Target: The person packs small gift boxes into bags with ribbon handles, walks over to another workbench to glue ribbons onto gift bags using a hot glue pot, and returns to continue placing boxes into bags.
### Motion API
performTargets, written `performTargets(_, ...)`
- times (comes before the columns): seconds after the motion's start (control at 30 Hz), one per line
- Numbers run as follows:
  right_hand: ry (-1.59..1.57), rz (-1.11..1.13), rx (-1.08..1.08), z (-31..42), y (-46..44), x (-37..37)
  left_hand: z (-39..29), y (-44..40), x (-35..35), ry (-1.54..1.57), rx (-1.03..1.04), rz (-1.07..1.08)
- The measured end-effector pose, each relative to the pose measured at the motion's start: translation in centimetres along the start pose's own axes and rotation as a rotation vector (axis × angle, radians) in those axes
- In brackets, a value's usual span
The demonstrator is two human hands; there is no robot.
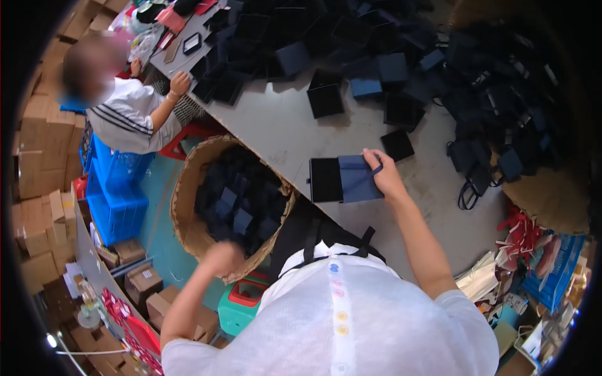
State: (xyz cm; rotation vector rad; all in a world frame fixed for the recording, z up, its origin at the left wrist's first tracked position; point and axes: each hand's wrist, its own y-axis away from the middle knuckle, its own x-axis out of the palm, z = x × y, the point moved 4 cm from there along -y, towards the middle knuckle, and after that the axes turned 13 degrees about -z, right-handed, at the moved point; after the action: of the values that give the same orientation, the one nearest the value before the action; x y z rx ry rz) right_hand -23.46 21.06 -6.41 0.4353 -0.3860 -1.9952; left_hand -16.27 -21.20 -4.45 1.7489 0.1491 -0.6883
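Observation:
My right hand (384, 175) is closed on the right end of a small dark blue gift bag (356, 180), where a dark cord loop shows by the fingers. The bag lies flat near the table's front edge. Against its left side is a flat black box (325, 180) with a small tab on its outer edge; whether the two are joined I cannot tell. Over the near rim of a round cardboard bin (182, 188) is my left hand (222, 259), smeared by motion, its fingers unclear. Dark blue boxes (235, 203) fill the bin.
Black and blue open boxes (326, 100) cover the far side of the grey table (276, 125). Dark bags with cords (483, 163) heap up at right. A co-worker (135, 113) sits at left beside blue crates (116, 200). A green stool (235, 310) stands below the bin.

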Motion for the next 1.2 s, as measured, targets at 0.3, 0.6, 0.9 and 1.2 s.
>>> performTargets(0.3,0.043,0.096,-0.120,2.1,4.1,3.2,-15.0,-6.3,-12.0,1.926,0.347,-0.755)
performTargets(0.6,0.130,0.112,-0.283,2.1,6.4,4.7,-17.7,-6.5,-10.7,1.660,0.334,-0.927)
performTargets(0.9,0.236,0.533,-0.151,2.3,7.9,6.1,-5.1,-3.8,-6.2,1.559,0.055,-0.847)
performTargets(1.2,0.301,0.192,0.033,-3.0,3.9,-1.6,5.0,2.1,-0.2,1.268,-0.390,-0.613)
